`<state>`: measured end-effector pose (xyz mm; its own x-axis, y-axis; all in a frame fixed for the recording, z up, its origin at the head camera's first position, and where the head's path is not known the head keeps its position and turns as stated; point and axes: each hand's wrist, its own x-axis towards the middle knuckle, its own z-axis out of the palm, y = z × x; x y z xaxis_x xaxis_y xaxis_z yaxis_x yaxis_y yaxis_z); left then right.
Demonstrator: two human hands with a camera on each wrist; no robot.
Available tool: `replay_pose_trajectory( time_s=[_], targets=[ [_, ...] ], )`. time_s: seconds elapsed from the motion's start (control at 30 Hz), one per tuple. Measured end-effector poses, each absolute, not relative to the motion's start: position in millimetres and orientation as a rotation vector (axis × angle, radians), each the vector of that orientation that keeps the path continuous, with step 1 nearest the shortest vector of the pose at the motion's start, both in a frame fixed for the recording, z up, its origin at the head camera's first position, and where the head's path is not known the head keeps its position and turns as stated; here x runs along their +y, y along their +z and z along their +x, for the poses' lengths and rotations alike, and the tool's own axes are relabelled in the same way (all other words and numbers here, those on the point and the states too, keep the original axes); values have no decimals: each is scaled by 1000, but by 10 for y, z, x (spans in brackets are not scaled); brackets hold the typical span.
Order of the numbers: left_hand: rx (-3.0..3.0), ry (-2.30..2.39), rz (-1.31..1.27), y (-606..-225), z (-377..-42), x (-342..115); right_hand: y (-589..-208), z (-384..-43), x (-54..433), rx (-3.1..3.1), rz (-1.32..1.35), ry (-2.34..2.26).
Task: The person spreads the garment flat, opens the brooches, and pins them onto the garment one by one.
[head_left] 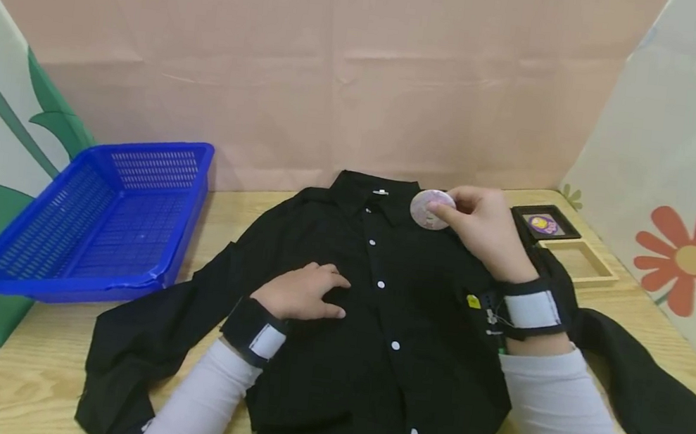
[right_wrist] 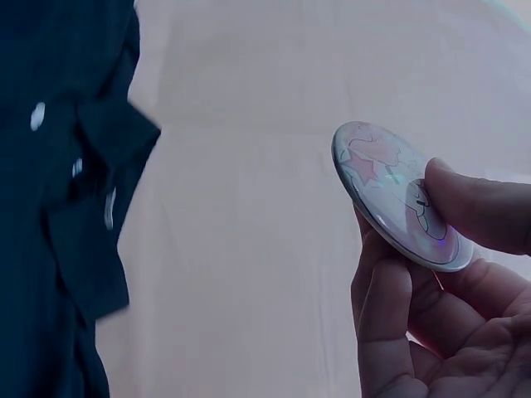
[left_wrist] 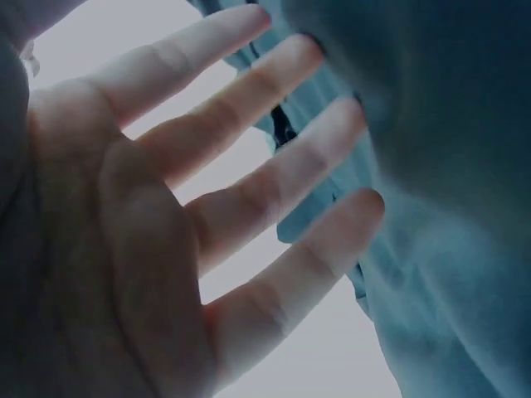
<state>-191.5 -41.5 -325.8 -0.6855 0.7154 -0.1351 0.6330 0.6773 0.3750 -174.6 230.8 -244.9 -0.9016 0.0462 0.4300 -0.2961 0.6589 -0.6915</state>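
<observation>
A round pin badge (right_wrist: 390, 186) with a glossy pink picture and a star is pinched between the thumb and fingers of my right hand (head_left: 488, 228). In the head view the badge overlaps the shirt just right of its collar. The black button-up shirt (head_left: 333, 357) lies spread front up, collar away from me, sleeves out to both sides. Over the shirt's left half is my left hand (head_left: 303, 291), its fingers extended and holding nothing. The left wrist view shows these fingers (left_wrist: 274, 182) spread close to the fabric.
A blue plastic basket (head_left: 168, 255) stands at the left. At the back right, a black frame (head_left: 566, 226) with a purple and yellow badge (head_left: 543, 225) sits beside a light wooden frame (head_left: 603, 275). A small yellow piece (head_left: 473, 301) shows on the shirt near my right wrist.
</observation>
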Motion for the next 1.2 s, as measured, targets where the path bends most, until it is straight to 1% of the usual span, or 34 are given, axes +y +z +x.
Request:
replay_pose_trajectory(
  time_s=[0.23, 0.47, 0.7, 0.9, 1.2],
  targets=[
    [2673, 747, 1137, -3122, -1968, -387, -2515, -1718, 2056, -2486, 272, 1198],
    [2798, 1181, 1086, -2914, -1946, -312, -2536, -1698, 1941, -2495, 321, 1239],
    [2672, 1610, 1087, -2838, -1953, -233, -2557, -1685, 1865, -2460, 350, 1352],
    [2595, 1735, 1082, -2831, -1955, -198, -2586, -1689, 1800, -2454, 394, 1453],
    [2512, 1831, 1063, -2880, -1969, -181, -2637, -1704, 1750, -2515, 380, 1398]
  ],
)
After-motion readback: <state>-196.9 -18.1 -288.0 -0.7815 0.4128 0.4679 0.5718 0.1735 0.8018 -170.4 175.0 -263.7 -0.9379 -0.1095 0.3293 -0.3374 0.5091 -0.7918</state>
